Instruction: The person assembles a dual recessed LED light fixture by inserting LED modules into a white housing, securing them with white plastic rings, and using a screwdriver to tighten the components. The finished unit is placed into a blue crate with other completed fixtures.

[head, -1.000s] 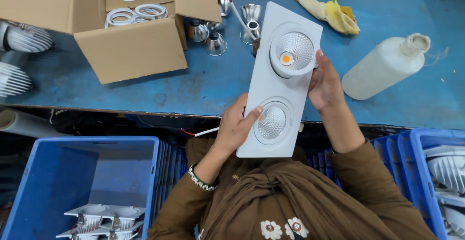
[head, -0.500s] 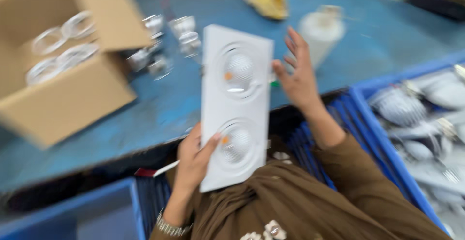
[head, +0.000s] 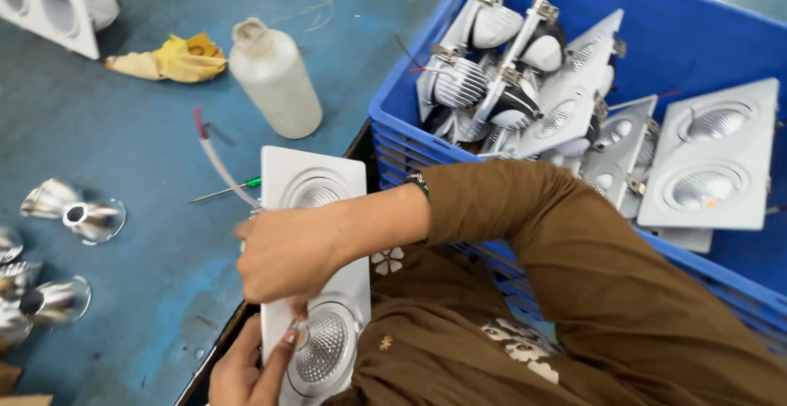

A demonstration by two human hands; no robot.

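- While both hands work at the lower centre of the frame, the blue table (head: 123, 152) fills the left half, its surface scuffed.
- Blue crate (head: 656, 12), upper right: heaped with white twin-lamp fixtures, some face up, some showing ribbed heat sinks and spring clips.
- White twin downlight panel (head: 316, 184), lower centre: lies lengthwise from mid-frame toward the bottom edge, partly over the table's rim, one lamp near each end.
- Right hand (head: 287, 254), brown sleeve crossing in from the right: fingers closed over the panel's middle, clamped on it.
- Left hand (head: 246, 373), bottom edge: thumb and fingers pinch the panel's near corner, touching the lower lamp's ring.
- Translucent plastic bottle (head: 275, 78), upper centre-left, upright, near the crate.
- Yellow rag (head: 172, 57), crumpled, just left of the bottle.
- Shiny reflector cones (head: 74, 209), left edge, several, lying on their sides.
- Thin wire with red tip (head: 215, 156), rising from the panel's far-left corner.
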